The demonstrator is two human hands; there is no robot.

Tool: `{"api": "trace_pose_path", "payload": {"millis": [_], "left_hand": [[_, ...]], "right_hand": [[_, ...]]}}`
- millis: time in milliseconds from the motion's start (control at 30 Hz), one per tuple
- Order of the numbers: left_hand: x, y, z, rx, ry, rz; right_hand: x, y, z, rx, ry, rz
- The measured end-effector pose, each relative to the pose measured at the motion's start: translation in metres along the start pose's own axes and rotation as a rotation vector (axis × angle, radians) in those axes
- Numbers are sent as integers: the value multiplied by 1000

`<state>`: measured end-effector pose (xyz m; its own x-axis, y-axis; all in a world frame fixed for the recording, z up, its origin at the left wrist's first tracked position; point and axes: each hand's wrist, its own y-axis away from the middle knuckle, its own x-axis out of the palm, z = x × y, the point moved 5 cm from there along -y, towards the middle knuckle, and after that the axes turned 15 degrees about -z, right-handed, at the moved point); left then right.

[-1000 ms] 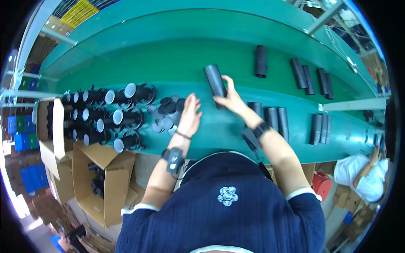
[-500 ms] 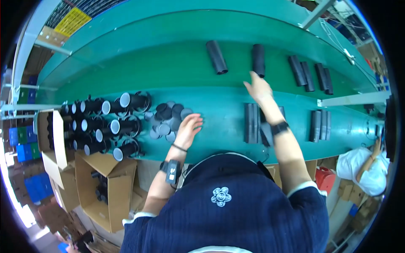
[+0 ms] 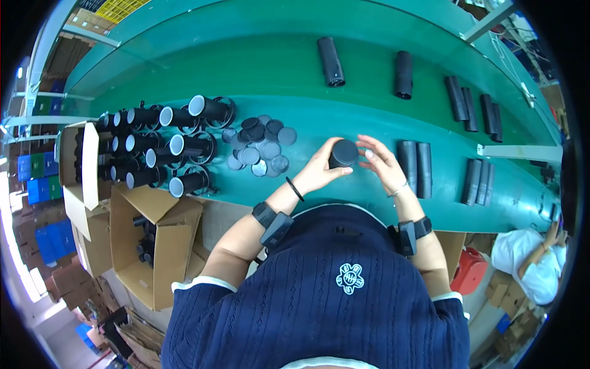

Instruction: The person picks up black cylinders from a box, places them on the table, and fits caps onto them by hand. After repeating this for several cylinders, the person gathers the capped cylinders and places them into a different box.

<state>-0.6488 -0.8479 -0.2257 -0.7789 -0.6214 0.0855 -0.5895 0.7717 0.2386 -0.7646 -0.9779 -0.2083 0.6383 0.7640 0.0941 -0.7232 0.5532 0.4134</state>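
My left hand (image 3: 319, 167) is wrapped round a black tube (image 3: 345, 152), whose round end faces up. Close by on its right, my right hand (image 3: 382, 165) has its fingers curved and apart, beside the tube; whether a fingertip touches it I cannot tell. Two black tubes (image 3: 424, 170) lie side by side just right of that hand. To the left is a loose pile of thin grey and black discs (image 3: 268, 149). Beyond the pile, rows of black cylinders with white insides (image 3: 189, 146) lie on their sides.
More black tubes (image 3: 331, 61) lie on the darker green strip at the back, and several (image 3: 477, 181) at the right of the green table (image 3: 362, 114). Open cardboard boxes (image 3: 173, 258) stand at the lower left. A co-worker in white (image 3: 530, 255) is at the far right.
My left hand has moved right, away from the discs, and now holds a black tube. My right hand has drawn back from the far strip to beside it. The whole view has shifted.
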Motion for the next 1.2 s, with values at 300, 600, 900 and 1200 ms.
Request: {"api": "trace_pose_path", "payload": {"millis": [300,600,900,1200], "left_hand": [[2,6,-5,172,-184,12],[3,16,5,88,17,21],[-42,-5,-27,-94,971,49],[-76,1,25,-332,662,-324]], "right_hand": [[22,-5,-16,68,-136,-41],[26,1,-18,137,-128,-45],[47,7,-30,-132,87,358],[-41,-125,-5,-322,201,-529]]}}
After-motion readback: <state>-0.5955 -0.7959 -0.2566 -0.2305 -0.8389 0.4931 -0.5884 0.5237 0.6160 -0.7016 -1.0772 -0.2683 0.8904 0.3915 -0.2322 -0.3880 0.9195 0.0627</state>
